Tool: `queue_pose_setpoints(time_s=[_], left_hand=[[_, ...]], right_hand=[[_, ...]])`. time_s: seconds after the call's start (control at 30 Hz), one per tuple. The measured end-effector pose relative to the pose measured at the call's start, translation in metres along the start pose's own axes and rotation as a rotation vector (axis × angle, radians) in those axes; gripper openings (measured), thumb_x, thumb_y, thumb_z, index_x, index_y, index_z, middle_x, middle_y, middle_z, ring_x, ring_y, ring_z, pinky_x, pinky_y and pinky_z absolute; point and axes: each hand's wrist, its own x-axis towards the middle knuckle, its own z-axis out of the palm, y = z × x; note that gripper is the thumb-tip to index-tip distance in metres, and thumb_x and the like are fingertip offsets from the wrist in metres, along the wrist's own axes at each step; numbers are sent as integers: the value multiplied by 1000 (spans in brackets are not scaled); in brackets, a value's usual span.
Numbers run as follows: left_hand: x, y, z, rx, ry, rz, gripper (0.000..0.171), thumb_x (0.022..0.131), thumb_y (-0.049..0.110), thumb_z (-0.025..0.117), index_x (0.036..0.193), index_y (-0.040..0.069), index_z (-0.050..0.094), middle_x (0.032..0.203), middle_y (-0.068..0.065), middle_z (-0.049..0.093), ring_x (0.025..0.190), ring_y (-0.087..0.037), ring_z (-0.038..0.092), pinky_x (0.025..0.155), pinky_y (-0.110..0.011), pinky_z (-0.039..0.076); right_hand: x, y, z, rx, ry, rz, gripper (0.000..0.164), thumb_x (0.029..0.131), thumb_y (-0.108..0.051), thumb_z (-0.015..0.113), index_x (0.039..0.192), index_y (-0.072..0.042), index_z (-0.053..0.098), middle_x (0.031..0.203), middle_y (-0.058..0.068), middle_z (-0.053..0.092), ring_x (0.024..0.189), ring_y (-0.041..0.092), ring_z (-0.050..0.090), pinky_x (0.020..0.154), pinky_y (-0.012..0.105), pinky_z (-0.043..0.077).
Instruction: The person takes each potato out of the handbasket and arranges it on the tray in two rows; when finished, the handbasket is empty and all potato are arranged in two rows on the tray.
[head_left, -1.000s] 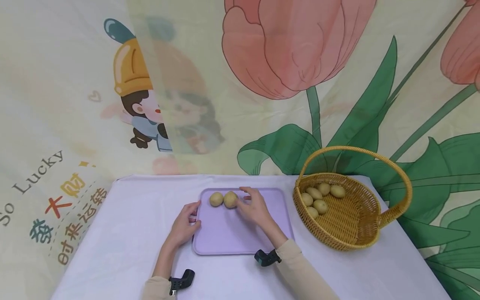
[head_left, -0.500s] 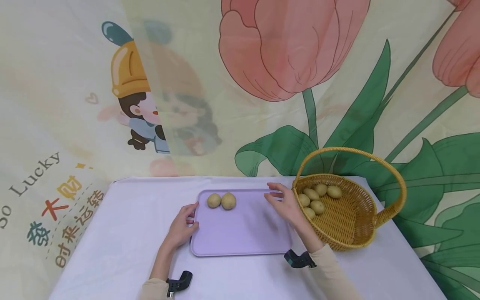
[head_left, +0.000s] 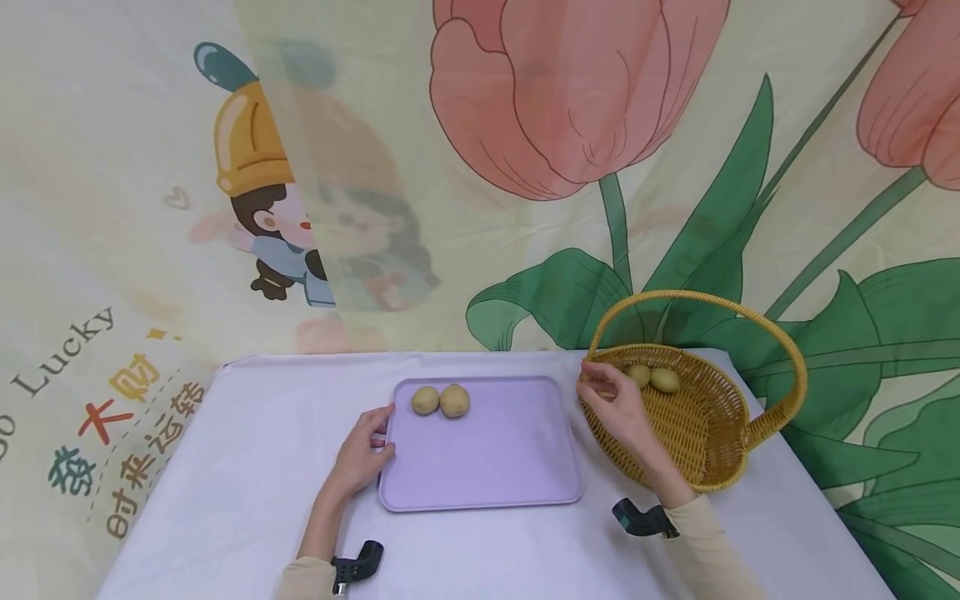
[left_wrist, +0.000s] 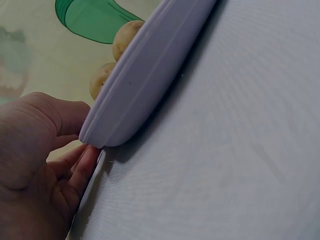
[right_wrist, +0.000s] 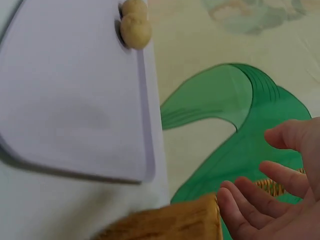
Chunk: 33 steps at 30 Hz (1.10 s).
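My left hand (head_left: 363,451) rests at the left edge of a lilac tray (head_left: 480,467), its thumb and fingers touching the rim. The left wrist view shows this left hand (left_wrist: 45,145) against the tray's side (left_wrist: 145,80). On the tray's far left part lie two potatoes, a smaller potato (head_left: 425,401) and a larger potato (head_left: 454,401), side by side. My right hand (head_left: 618,408) is over the left side of a wicker basket (head_left: 738,417), holding nothing visible. In the right wrist view, the fingers of this right hand (right_wrist: 280,190) are loosely spread.
Inside the basket, two potatoes (head_left: 651,378) show past the right hand, which covers others. The basket's tall arched handle (head_left: 795,367) rises at the right. A white cloth (head_left: 285,417) covers the table, and a printed curtain (head_left: 375,83) hangs behind it.
My right hand has left the larger potato on the tray and moved right to the basket. The left hand stays at the tray's edge, and both potatoes stay on the tray.
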Motion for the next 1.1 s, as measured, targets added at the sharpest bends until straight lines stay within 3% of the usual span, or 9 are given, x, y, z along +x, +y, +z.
queue_pose_setpoints(time_s=[0.23, 0.33, 0.47, 0.57, 0.67, 0.9, 1.1], left_hand=[[-5, -2, -2, 31, 2, -13, 64, 83, -5, 63, 144, -3, 45, 138, -22, 47, 108, -33, 58, 92, -42, 54], [-4, -3, -1, 26, 3, -9, 64, 83, -6, 63, 144, -3, 45, 139, -22, 47, 108, -33, 58, 91, -42, 54], [-1, -2, 0, 19, 4, -4, 64, 83, -5, 63, 144, -3, 45, 139, -22, 47, 107, -32, 58, 91, -42, 54], [1, -1, 1, 12, 4, 4, 64, 83, -5, 63, 144, -3, 45, 139, -22, 47, 106, -32, 58, 91, -42, 54], [2, -1, 0, 12, 8, 8, 64, 83, -6, 63, 144, -3, 45, 139, -21, 47, 106, -32, 58, 91, -42, 54], [3, -2, 1, 10, 13, 21, 64, 82, -6, 63, 143, -5, 45, 137, -23, 48, 105, -33, 58, 90, -42, 55], [3, -4, 2, 15, 7, 8, 64, 82, -6, 63, 144, -4, 45, 139, -22, 47, 107, -33, 58, 92, -43, 54]], right_hand=[[-5, 16, -19, -5, 5, 80, 39, 96, -11, 60, 131, 6, 57, 129, 27, 57, 114, 41, 59, 82, 18, 50], [-5, 22, -24, -62, 12, 70, 39, 96, -10, 60, 130, 8, 56, 127, 28, 58, 113, 43, 59, 87, 28, 53], [-6, 28, -32, -124, 17, 55, 39, 95, -7, 60, 130, 11, 55, 125, 31, 58, 112, 46, 57, 94, 50, 52], [-8, 31, -36, -150, 21, 58, 39, 95, -5, 60, 129, 12, 54, 123, 33, 58, 113, 47, 56, 95, 56, 50], [-11, 34, -39, -175, 8, 64, 39, 94, -5, 60, 129, 12, 55, 121, 32, 59, 112, 45, 56, 94, 52, 51], [-21, 38, -43, -206, 13, 95, 36, 94, -7, 62, 126, 9, 59, 113, 26, 64, 105, 38, 60, 82, 26, 52], [-27, 39, -42, -229, -33, 94, 34, 91, -5, 66, 120, 11, 61, 106, 25, 66, 96, 37, 64, 73, 23, 53]])
